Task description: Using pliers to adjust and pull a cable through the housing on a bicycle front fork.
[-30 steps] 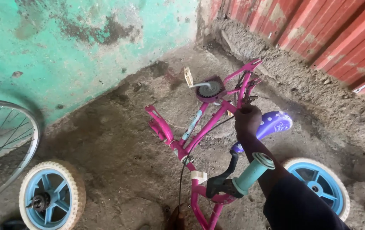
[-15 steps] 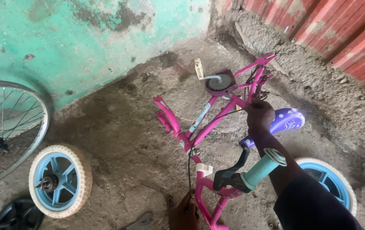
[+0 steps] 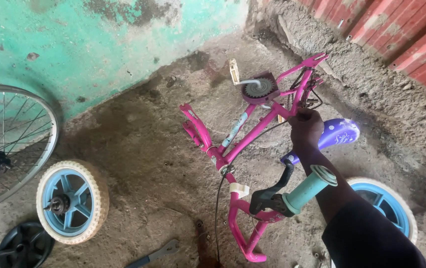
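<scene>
Now centre-right in frame, the right hand (image 3: 306,126) stays clenched on the pink bicycle frame (image 3: 252,136), held steady; left hand unseen.

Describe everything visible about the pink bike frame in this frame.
The pink bike frame is a small painted-metal child's frame lying tilted on the dirt floor, both wheels off. It carries a toothed chainring with crank and pale pedal, a purple saddle, a teal handlebar grip with black brake lever, and a loose cable. The right hand grips it near the seat.
</scene>
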